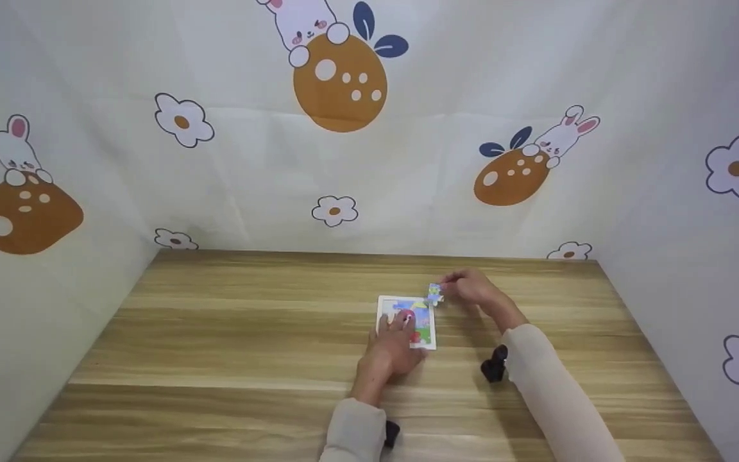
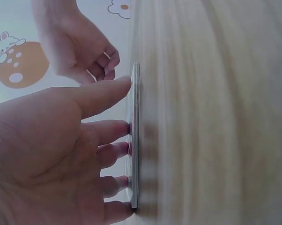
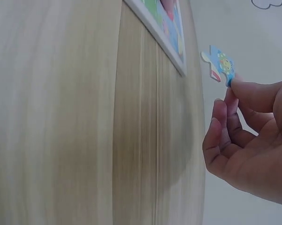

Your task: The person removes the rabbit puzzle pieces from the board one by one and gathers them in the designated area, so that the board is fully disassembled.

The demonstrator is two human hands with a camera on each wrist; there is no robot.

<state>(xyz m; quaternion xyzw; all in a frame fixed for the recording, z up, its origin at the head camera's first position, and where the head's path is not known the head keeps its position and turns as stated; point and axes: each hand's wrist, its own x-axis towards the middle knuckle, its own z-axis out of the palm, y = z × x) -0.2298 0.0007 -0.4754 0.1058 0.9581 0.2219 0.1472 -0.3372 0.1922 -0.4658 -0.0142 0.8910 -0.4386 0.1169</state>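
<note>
Pinching a puzzle piece (image 3: 221, 63) by the edge, my right hand (image 1: 472, 288) needs the board (image 1: 432, 332) steadied by my spread left hand (image 1: 392, 350).

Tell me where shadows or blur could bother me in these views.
Head: soft shadow on the table beside the right sleeve; left wrist: hazy, table grain smeared, puzzle board edge-on; right wrist: soft shadow across the table, grain blurred, puzzle piece comparatively clear.
</note>
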